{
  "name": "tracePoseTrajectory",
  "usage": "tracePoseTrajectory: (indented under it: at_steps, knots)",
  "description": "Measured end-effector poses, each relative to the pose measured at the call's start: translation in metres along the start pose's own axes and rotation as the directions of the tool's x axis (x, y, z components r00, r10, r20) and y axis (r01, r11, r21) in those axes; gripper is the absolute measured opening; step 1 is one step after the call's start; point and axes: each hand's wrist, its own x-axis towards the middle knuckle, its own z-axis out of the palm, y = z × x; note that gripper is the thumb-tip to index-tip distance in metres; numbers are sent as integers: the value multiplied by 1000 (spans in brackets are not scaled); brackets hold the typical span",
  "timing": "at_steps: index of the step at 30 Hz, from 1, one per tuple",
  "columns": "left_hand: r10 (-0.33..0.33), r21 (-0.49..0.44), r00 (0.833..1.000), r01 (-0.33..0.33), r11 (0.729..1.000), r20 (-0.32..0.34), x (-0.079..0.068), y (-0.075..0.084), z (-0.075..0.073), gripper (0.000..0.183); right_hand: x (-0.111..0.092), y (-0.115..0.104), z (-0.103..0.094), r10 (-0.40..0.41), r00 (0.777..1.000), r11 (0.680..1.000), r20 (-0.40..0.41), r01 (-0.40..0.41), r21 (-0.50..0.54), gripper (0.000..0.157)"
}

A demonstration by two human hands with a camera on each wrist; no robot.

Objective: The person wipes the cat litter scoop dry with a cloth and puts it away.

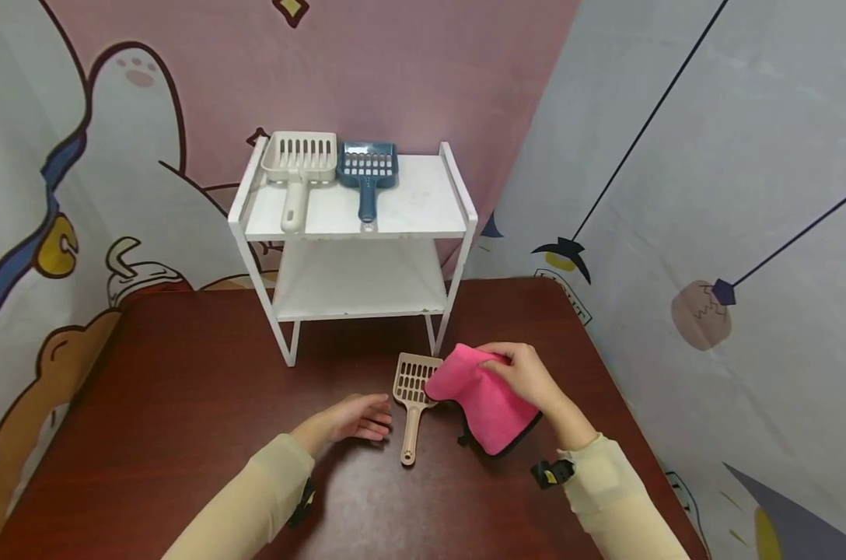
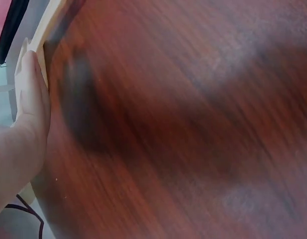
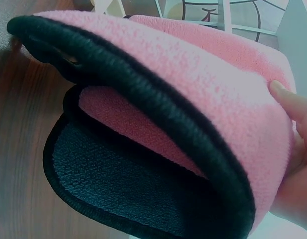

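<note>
My right hand [image 1: 528, 377] pinches a pink cloth [image 1: 489, 408] with black edging, holding it up above the table. The cloth droops in a fold, and its dark inner side [image 3: 113, 169] shows in the right wrist view. Part of it overlaps the slotted head of a beige litter scoop [image 1: 412, 428], which has its handle toward me. Just left of that scoop is my left hand [image 1: 356, 418], fingers loosely extended and holding nothing. Seen from the left wrist, the hand [image 2: 29, 109] is at the left edge; whether it touches the scoop I cannot tell.
A white two-tier shelf [image 1: 363, 280] stands at the back of the brown table [image 1: 185, 404]. On its top lie a cream litter scoop [image 1: 295, 198] and a blue litter scoop [image 1: 368, 198], side by side. Walls with cartoon prints rise behind and beside the table.
</note>
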Motion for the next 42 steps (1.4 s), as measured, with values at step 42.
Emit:
tracePoseTrajectory:
  at_steps: [42]
  knots:
    - [-5,-22,1000,5,1000,-21,10,-12,21,29,-2,6,2,6,1000,1000,6,-6,11,24]
